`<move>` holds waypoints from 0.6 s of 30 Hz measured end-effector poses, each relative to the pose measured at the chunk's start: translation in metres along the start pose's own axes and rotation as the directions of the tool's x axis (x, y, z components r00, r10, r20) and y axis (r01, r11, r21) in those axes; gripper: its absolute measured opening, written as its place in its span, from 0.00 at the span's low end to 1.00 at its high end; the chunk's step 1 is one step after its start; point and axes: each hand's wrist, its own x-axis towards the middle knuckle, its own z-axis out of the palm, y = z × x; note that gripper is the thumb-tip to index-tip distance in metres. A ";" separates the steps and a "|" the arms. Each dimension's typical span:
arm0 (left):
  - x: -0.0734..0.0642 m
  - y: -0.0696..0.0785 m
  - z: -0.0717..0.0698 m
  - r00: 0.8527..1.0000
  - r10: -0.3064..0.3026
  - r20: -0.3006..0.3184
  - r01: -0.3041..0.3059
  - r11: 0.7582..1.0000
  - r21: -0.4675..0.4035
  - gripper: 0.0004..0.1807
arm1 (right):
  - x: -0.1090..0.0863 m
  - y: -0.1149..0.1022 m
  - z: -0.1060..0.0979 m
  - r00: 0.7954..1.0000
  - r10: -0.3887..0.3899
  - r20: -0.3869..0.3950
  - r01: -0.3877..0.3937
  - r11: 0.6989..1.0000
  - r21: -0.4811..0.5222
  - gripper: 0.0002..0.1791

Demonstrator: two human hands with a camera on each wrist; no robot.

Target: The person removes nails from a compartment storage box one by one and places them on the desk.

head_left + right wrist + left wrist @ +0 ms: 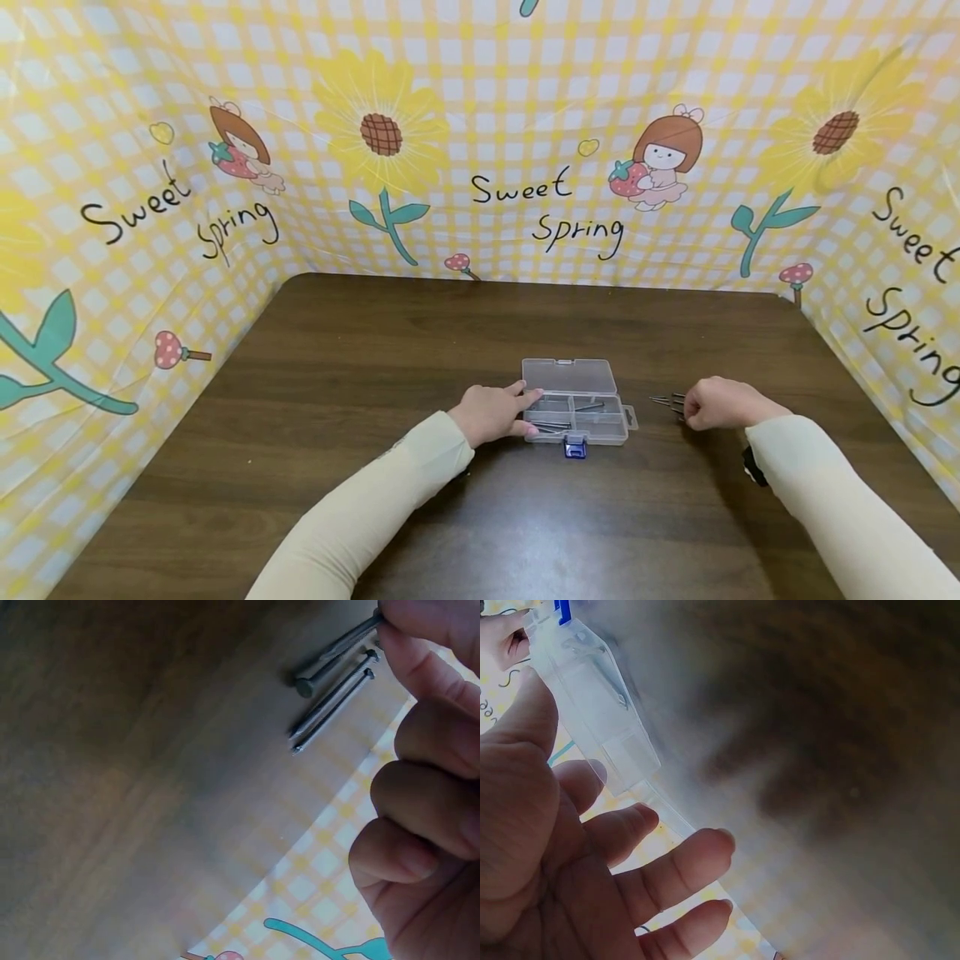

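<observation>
A clear plastic compartment box (600, 429) lies on the table with its lid (568, 377) folded back and a blue latch (575, 448) at its front. Nails (551, 427) lie in its front left compartment, and another nail (590, 407) in the back right one. My left hand (491, 412) holds the box's left end between thumb and index finger, other fingers loosely spread. To the right of the box, my right hand (720, 404) pinches a nail (351, 636) by its head end. Several loose nails (334, 705) lie on the table beside those fingertips.
The brown wooden table (375, 350) is enclosed at the back and sides by a yellow checked cloth (480, 125) with printed flowers and lettering. A small hanging tab (631, 417) sticks out from the box's right end.
</observation>
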 end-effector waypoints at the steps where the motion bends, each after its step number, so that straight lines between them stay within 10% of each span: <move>1: 0.000 0.000 0.000 1.000 -0.001 0.001 0.000 1.000 0.001 0.37 | 0.000 0.001 0.001 1.000 -0.001 -0.002 0.001 1.000 0.000 0.05; 18: 0.001 0.000 0.002 1.000 0.001 -0.001 -0.001 1.000 0.000 0.37 | 0.002 -0.001 0.005 0.999 -0.024 -0.033 0.024 1.000 -0.021 0.07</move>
